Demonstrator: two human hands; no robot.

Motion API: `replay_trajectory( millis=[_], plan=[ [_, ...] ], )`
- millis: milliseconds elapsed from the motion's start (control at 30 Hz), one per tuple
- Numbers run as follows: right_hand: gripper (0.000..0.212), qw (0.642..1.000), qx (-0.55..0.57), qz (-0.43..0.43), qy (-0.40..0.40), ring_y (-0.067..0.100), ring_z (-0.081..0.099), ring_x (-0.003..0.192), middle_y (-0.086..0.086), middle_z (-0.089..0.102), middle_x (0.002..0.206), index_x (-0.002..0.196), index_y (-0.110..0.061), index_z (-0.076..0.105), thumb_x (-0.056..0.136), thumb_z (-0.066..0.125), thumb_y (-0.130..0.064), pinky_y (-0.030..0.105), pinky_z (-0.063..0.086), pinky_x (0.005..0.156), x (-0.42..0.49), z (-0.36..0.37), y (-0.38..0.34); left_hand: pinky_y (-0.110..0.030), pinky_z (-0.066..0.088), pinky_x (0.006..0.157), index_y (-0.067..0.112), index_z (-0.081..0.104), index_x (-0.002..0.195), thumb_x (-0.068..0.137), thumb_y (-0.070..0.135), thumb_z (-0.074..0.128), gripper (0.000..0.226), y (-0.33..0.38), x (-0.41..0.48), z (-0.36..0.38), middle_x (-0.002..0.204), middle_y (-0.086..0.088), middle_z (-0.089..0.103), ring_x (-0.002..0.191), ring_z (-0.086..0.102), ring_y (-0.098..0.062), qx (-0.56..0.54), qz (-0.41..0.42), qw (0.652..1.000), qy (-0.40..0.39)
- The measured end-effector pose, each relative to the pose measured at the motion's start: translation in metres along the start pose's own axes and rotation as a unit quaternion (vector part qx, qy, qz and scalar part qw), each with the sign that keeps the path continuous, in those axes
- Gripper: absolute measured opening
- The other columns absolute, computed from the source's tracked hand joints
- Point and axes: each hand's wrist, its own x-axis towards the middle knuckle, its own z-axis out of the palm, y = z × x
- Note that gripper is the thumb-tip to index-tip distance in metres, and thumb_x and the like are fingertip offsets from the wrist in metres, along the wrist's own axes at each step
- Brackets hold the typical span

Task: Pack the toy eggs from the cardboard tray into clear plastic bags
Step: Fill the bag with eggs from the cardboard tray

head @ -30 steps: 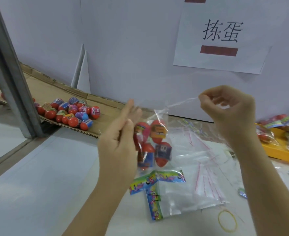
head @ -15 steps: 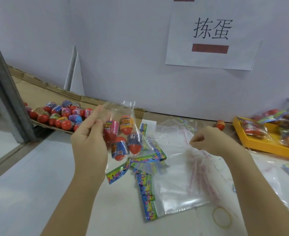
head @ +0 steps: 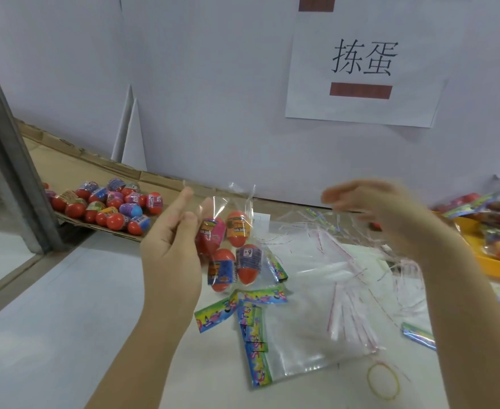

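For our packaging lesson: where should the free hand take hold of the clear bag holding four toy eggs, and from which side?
Pinch the empty top flap of the bag, above the eggs, coming from the right: the left hand covers its left side, and the film there is flat, while the eggs bulge below.

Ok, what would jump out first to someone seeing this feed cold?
The clear bag with four toy eggs inside, held up mid-frame by the left hand. Behind it on the left, a bright heap of loose eggs lies on the cardboard tray, and a paper sign with two big characters hangs on the wall, upper right.
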Motion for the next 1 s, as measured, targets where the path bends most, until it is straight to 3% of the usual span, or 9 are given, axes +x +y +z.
replay_trajectory(
  millis=[100, 167, 233, 300, 400, 533, 633, 800, 1000],
  plan=[
    [0.025, 0.956, -0.209, 0.147, -0.147, 0.015, 0.057, 0.115, -0.009, 0.062, 0.127, 0.114, -0.039, 0.066, 0.091, 0.056, -0.042, 0.032, 0.046, 0.097, 0.002, 0.008, -0.001, -0.034, 0.06, 0.077, 0.041, 0.062, 0.108, 0.101, 0.015, 0.046, 0.031, 0.001, -0.002, 0.002, 0.098, 0.018, 0.074, 0.096, 0.071, -0.012, -0.005, -0.001, 1.0, -0.019],
    [0.031, 0.963, -0.001, 0.097, -0.253, 0.018, 0.06, 0.118, -0.01, 0.059, 0.133, 0.117, -0.043, 0.065, 0.086, 0.062, -0.045, 0.034, 0.052, 0.091, -0.001, 0.005, -0.006, -0.03, 0.059, 0.077, 0.039, 0.062, 0.108, 0.101, 0.014, 0.046, 0.03, 0.001, -0.002, 0.002, 0.098, 0.018, 0.074, 0.099, 0.07, -0.012, -0.008, 0.003, 1.0, -0.023],
    [0.029, 0.955, 0.18, 0.109, -0.208, 0.019, 0.065, 0.109, -0.003, 0.059, 0.135, 0.117, -0.036, 0.068, 0.089, 0.06, -0.038, 0.033, 0.056, 0.079, -0.003, 0.002, -0.005, -0.027, 0.061, 0.071, 0.039, 0.063, 0.109, 0.101, 0.015, 0.046, 0.031, 0.001, -0.001, 0.003, 0.098, 0.017, 0.074, 0.097, 0.07, -0.011, -0.006, 0.007, 1.0, -0.022],
    [0.023, 0.966, 0.213, 0.139, -0.054, 0.016, 0.067, 0.101, 0.0, 0.057, 0.135, 0.111, -0.033, 0.07, 0.09, 0.062, -0.028, 0.032, 0.056, 0.074, 0.002, 0.002, -0.004, -0.024, 0.06, 0.068, 0.039, 0.063, 0.11, 0.101, 0.015, 0.046, 0.03, 0.001, -0.002, 0.002, 0.101, 0.015, 0.074, 0.095, 0.071, -0.013, -0.004, 0.004, 1.0, -0.022],
    [0.032, 0.899, 0.423, 0.102, -0.056, 0.032, 0.065, 0.108, 0.012, 0.061, 0.128, 0.111, -0.024, 0.072, 0.081, 0.064, -0.032, 0.047, 0.057, 0.077, 0.006, -0.007, -0.004, -0.022, 0.059, 0.067, 0.039, 0.063, 0.11, 0.101, 0.015, 0.046, 0.03, 0.001, -0.002, 0.002, 0.102, 0.014, 0.074, 0.098, 0.07, -0.014, -0.004, 0.005, 1.0, -0.027],
    [0.03, 0.964, 0.228, 0.108, 0.085, 0.026, 0.064, 0.072, 0.005, 0.063, 0.103, 0.114, -0.023, 0.066, 0.084, 0.068, -0.021, 0.035, 0.053, 0.058, 0.004, -0.008, -0.004, -0.022, 0.059, 0.065, 0.039, 0.062, 0.11, 0.101, 0.015, 0.045, 0.03, 0.002, -0.004, 0.003, 0.101, 0.016, 0.074, 0.095, 0.071, -0.011, 0.0, 0.009, 0.999, -0.034],
    [0.026, 0.947, 0.316, 0.057, -0.015, 0.029, 0.072, 0.072, 0.008, 0.072, 0.106, 0.099, -0.02, 0.071, 0.075, 0.071, -0.03, 0.031, 0.056, 0.049, -0.001, 0.004, -0.022, -0.02, 0.058, 0.062, 0.036, 0.062, 0.112, 0.102, 0.014, 0.044, 0.031, 0.003, -0.005, 0.004, 0.101, 0.015, 0.075, 0.089, 0.071, -0.008, -0.001, 0.008, 0.999, -0.045],
    [0.054, 0.978, 0.143, 0.054, -0.14, 0.02, 0.073, 0.079, -0.003, 0.074, 0.097, 0.092, -0.025, 0.073, 0.051, 0.072, -0.06, 0.029, 0.056, 0.059, -0.006, 0.053, -0.046, -0.025, 0.06, 0.074, 0.028, 0.065, 0.109, 0.102, 0.011, 0.043, 0.029, 0.004, -0.009, 0.007, 0.103, 0.011, 0.075, 0.103, 0.069, -0.009, -0.013, 0.004, 0.998, -0.061],
    [0.014, 0.968, 0.213, 0.076, -0.109, 0.015, 0.066, 0.062, 0.005, 0.073, 0.078, 0.082, -0.015, 0.075, 0.077, 0.075, -0.029, 0.024, 0.055, 0.055, -0.005, 0.079, -0.053, -0.021, 0.058, 0.061, 0.025, 0.068, 0.102, 0.101, 0.009, 0.043, 0.03, 0.007, -0.008, 0.007, 0.097, 0.008, 0.076, 0.087, 0.072, -0.007, -0.035, -0.021, 0.998, -0.049]
  ],
)
